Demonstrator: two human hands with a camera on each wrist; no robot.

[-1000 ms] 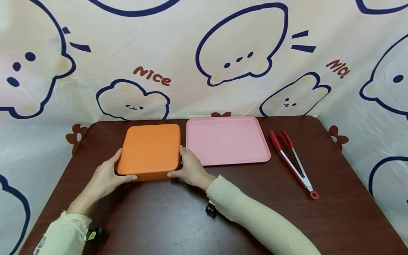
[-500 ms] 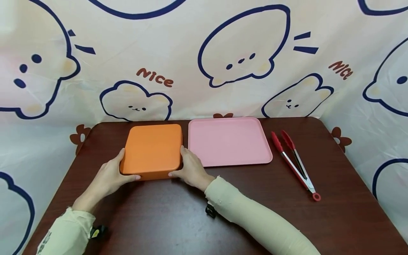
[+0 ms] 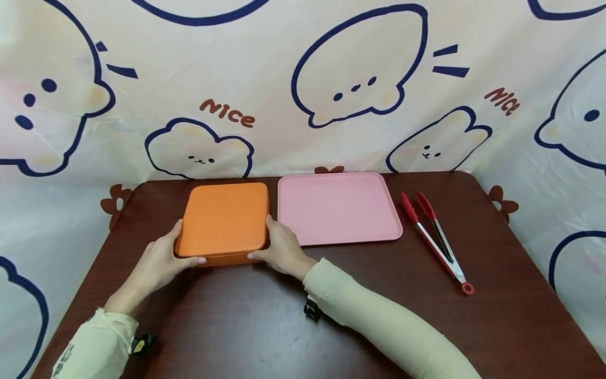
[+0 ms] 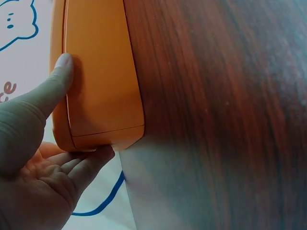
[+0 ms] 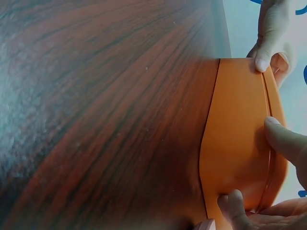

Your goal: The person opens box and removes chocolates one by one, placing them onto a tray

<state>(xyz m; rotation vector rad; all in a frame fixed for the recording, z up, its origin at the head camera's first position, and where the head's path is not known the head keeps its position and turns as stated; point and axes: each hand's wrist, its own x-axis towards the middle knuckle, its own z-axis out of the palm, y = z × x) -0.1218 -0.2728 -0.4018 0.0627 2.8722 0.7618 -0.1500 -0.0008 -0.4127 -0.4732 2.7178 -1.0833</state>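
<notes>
An orange lidded box sits on the dark wooden table at the left, and a thin seam runs along its side below the lid. My left hand holds its left front corner, thumb on the front face near the seam in the left wrist view, fingers against the left side. The opposite corner is gripped by my right hand, with its thumb on the front face and fingers on the right side, as the right wrist view shows. What the box contains is hidden by the lid.
A pink rectangular tray lies just right of the box, close to the right hand. Farther right are red-and-silver tongs, spread apart on the table. A printed cloth surrounds the table's back and sides.
</notes>
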